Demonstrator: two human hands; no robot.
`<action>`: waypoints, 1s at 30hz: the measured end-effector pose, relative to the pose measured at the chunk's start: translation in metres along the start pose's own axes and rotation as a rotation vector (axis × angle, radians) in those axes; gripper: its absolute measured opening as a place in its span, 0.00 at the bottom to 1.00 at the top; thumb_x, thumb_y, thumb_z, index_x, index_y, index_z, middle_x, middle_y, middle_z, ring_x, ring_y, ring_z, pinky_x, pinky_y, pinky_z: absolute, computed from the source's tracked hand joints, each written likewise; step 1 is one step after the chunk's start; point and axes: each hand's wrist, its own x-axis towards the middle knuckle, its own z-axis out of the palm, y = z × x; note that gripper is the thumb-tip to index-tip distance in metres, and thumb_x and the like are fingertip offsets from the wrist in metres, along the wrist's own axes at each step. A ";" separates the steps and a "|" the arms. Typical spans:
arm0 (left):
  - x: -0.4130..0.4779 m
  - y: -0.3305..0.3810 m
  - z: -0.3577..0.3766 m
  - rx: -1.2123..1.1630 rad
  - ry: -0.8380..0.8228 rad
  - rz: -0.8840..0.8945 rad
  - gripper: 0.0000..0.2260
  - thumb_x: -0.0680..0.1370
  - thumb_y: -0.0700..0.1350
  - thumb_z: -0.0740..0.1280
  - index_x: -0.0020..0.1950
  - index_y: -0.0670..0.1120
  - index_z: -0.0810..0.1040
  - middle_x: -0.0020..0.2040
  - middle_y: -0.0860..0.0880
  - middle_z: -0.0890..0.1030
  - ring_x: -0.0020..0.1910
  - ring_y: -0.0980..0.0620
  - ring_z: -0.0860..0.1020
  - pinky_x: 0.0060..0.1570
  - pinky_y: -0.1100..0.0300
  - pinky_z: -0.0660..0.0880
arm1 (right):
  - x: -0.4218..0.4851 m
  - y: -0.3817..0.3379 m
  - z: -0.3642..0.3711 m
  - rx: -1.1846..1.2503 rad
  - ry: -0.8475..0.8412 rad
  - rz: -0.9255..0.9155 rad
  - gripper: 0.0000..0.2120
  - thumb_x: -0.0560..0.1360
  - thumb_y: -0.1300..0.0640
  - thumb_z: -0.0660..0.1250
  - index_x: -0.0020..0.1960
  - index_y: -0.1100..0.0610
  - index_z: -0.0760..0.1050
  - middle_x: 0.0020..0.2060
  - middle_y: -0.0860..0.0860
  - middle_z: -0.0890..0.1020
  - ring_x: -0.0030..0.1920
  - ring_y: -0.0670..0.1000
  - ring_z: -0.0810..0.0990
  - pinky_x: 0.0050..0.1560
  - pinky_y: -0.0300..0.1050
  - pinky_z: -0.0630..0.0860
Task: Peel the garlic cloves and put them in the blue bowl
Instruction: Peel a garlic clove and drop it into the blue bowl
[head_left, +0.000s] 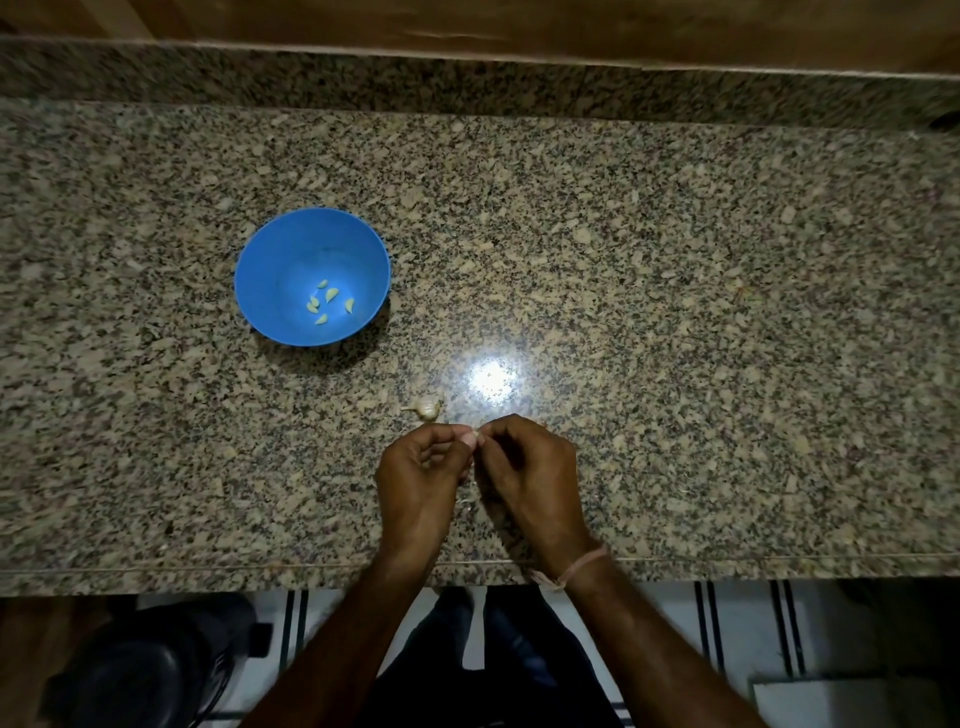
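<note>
Near the worktop's (675, 312) front edge, left hand (421, 478) and right hand (524, 467) pinch one garlic clove (474, 435) between curled fingers (501, 430). A garlic head (427, 408) lies just beyond; the blue bowl (291, 260) holds peeled cloves (327, 301).

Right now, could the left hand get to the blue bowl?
Probably yes. The blue bowl stands ahead and to the left of the left hand, with bare counter between them. It is busy, though, pinching a garlic clove together with the right hand.

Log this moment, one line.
left hand, right hand: pinch garlic clove | peeled cloves: in blue bowl | garlic bulb: on counter
</note>
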 end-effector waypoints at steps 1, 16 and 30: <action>-0.001 0.001 -0.001 0.002 -0.010 0.008 0.02 0.78 0.43 0.76 0.50 0.49 0.87 0.43 0.51 0.88 0.45 0.50 0.86 0.51 0.44 0.84 | 0.001 0.001 -0.001 -0.080 -0.013 -0.064 0.05 0.82 0.57 0.70 0.48 0.55 0.82 0.39 0.45 0.83 0.40 0.46 0.81 0.41 0.45 0.78; -0.001 0.004 -0.002 -0.158 -0.018 -0.093 0.03 0.79 0.40 0.74 0.51 0.46 0.87 0.42 0.44 0.88 0.45 0.44 0.86 0.49 0.51 0.84 | 0.010 0.013 -0.001 0.098 -0.066 0.086 0.06 0.82 0.59 0.70 0.56 0.56 0.84 0.49 0.47 0.86 0.52 0.47 0.85 0.54 0.47 0.82; 0.005 0.004 -0.007 0.269 -0.015 0.144 0.03 0.80 0.44 0.72 0.47 0.50 0.85 0.40 0.56 0.85 0.40 0.61 0.82 0.40 0.66 0.77 | 0.011 0.006 -0.004 0.332 -0.127 0.242 0.03 0.76 0.61 0.77 0.50 0.57 0.86 0.45 0.50 0.88 0.51 0.52 0.87 0.57 0.53 0.83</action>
